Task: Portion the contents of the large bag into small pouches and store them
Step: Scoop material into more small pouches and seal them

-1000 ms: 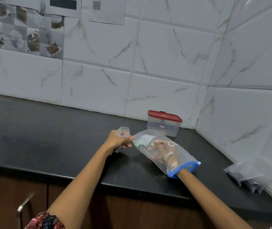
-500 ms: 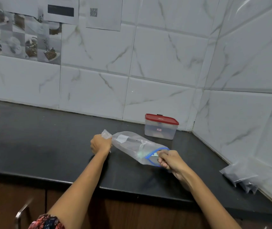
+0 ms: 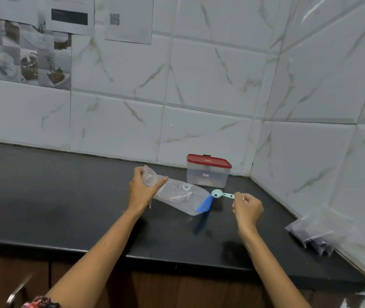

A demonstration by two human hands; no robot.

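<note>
Countertop (image 3: 66,207): right hand (image 3: 247,207) now outside bag (image 3: 177,196), holding scoop (image 3: 222,194).

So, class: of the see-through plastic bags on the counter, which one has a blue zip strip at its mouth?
The large bag held by the left hand, lying before the red-lidded box. The pouches by the right wall show dark contents and no blue.

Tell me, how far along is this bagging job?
Some seems done: filled pouches lie by the right wall. In hand: the left hand grips the large bag at its closed end, and the right hand holds a scoop. Left: the red-lidded box is shut, nothing visibly stored.
</note>
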